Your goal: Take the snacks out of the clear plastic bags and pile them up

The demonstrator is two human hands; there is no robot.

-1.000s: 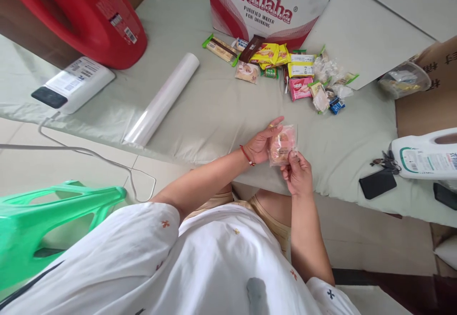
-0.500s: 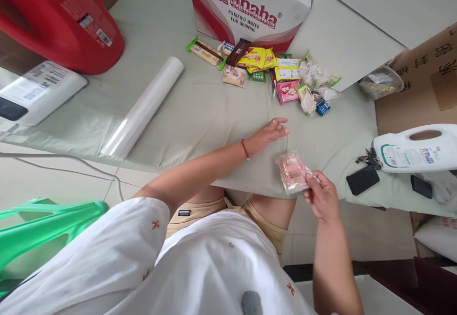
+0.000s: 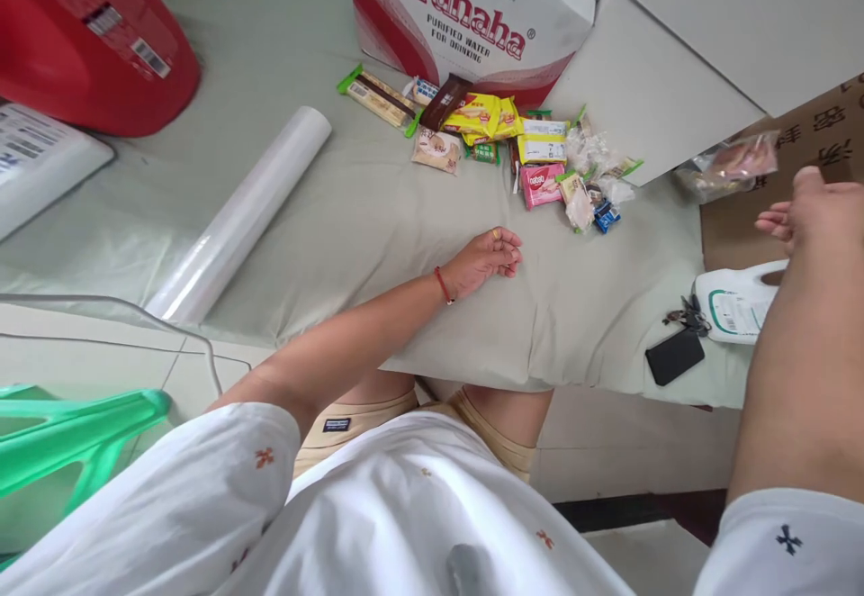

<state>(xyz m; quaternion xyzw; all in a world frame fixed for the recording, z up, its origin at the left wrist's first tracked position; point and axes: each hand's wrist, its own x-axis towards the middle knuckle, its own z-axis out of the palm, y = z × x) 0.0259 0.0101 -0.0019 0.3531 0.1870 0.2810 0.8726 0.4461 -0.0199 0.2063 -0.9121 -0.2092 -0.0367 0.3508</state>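
My left hand (image 3: pixel 484 258) rests palm down on the pale green sheet (image 3: pixel 378 209), fingers loosely together and holding nothing. My right hand (image 3: pixel 806 209) reaches far right over a white jug (image 3: pixel 733 308), its fingers stretched out and empty. A clear packet with a pink snack (image 3: pixel 739 162) is just beyond those fingers, blurred, over a clear bag at the edge of a brown cardboard box (image 3: pixel 820 141). I cannot tell whether the packet is touching the bag. A pile of small wrapped snacks (image 3: pixel 533 150) lies ahead of my left hand.
A white and red Wahaha carton (image 3: pixel 465 11) stands behind the snacks. A roll of clear film (image 3: pixel 239 213) lies to the left, near a red container (image 3: pixel 87 38). A black phone (image 3: pixel 673 356) and keys (image 3: pixel 683 317) sit by the jug. A green plastic stool (image 3: pixel 67 438) is at lower left.
My right hand swung from the middle to the far right and let go of the pink snack packet. My left hand released the packet and settled on the sheet.
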